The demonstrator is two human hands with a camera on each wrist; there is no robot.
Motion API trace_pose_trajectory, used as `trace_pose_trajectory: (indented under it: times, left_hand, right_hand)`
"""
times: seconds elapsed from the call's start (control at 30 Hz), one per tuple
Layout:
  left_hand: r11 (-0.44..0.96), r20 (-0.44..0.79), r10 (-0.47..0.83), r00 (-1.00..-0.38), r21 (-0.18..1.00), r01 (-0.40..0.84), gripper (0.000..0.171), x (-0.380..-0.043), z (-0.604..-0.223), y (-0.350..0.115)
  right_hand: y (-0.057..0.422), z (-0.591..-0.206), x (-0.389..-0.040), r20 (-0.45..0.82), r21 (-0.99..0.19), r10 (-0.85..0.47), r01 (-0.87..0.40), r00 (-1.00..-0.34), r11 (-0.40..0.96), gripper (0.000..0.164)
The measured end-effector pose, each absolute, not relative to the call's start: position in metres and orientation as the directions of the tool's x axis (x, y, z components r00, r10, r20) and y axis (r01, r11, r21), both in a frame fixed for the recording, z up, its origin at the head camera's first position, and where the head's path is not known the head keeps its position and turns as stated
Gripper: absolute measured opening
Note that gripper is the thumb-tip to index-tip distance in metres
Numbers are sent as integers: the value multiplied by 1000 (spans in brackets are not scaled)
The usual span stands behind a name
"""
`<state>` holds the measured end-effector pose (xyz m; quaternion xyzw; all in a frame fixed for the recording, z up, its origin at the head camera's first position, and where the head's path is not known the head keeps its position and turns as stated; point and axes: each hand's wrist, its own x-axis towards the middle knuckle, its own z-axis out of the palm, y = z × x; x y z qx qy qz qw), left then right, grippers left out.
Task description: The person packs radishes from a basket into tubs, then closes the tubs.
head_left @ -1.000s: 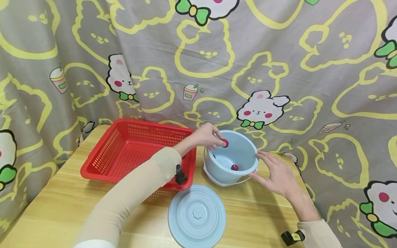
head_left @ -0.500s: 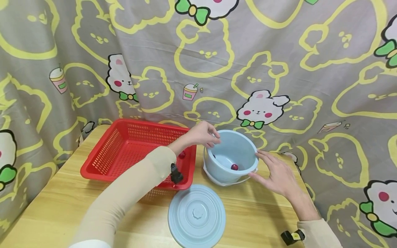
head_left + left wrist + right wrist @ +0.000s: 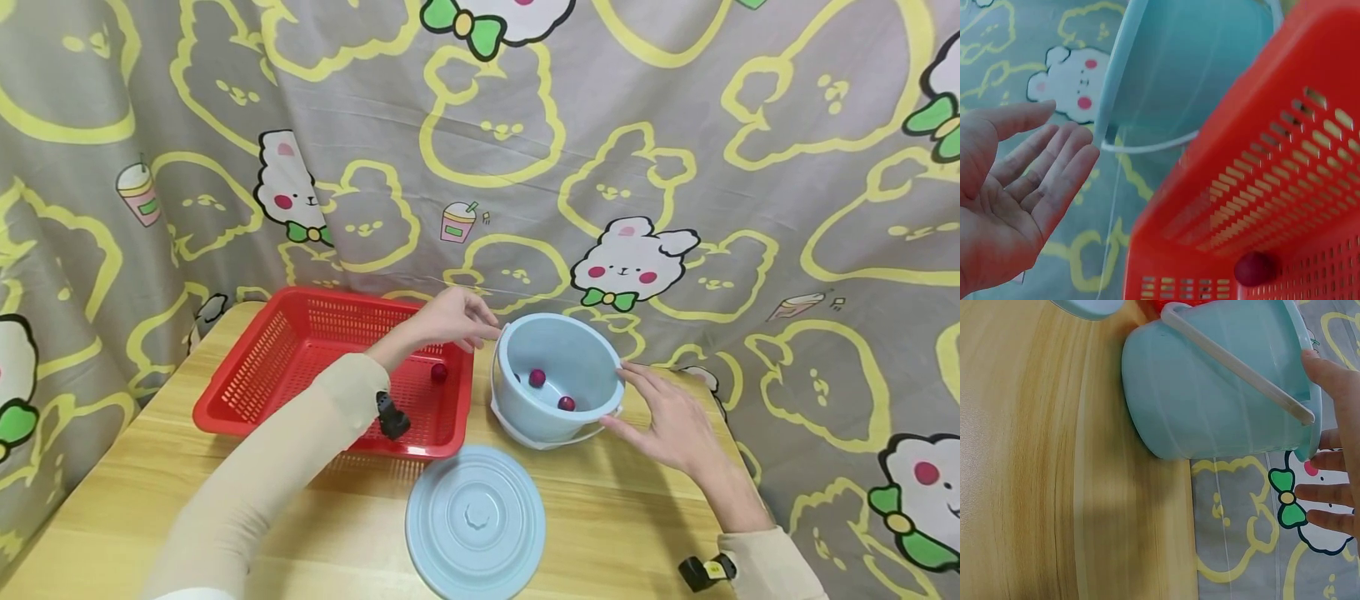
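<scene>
My left hand point(image 3: 459, 318) is held between the red basket point(image 3: 247, 367) and the light-blue bucket point(image 3: 551, 429), fingers loosely bent and holding nothing. In the left wrist view its palm point(image 3: 1004, 212) faces up beside the bucket's rim. The right hand point(image 3: 671, 417) rests its thumb and fingertips on the bucket's right rim, fingers fairly straight. Inside the bucket lie two small dark red balls, one ball point(image 3: 537, 378) near the left wall and another ball point(image 3: 566, 403) nearer the front. A similar red ball point(image 3: 439, 372) sits in the basket's right part.
A round light-blue lid point(image 3: 476, 521) lies on the wooden table point(image 3: 600, 533) in front of the bucket. The bucket's white handle point(image 3: 1235, 362) hangs down its side. Behind the table hangs a grey patterned curtain point(image 3: 510, 100).
The red ball that my left hand pinched over the bucket has been let go and lies inside it. That hand has drawn back left, uncovering the basket's ball. The right hand stays put.
</scene>
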<state>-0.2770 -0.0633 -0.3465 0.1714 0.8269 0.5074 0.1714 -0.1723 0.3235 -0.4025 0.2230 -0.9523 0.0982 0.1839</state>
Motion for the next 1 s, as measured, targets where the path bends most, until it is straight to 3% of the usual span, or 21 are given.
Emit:
trace_pose_trajectory:
  times: [0.57, 1.0]
  left_hand:
    - [433, -155, 368, -917, 901, 22, 32, -301, -379, -117]
    - [477, -266, 374, -888, 877, -61, 37, -312, -423, -143]
  right_hand:
    - [323, -403, -172, 395, -107, -389, -462, -832, 880, 77]
    - [323, -402, -171, 393, -108, -390, -463, -833, 880, 77]
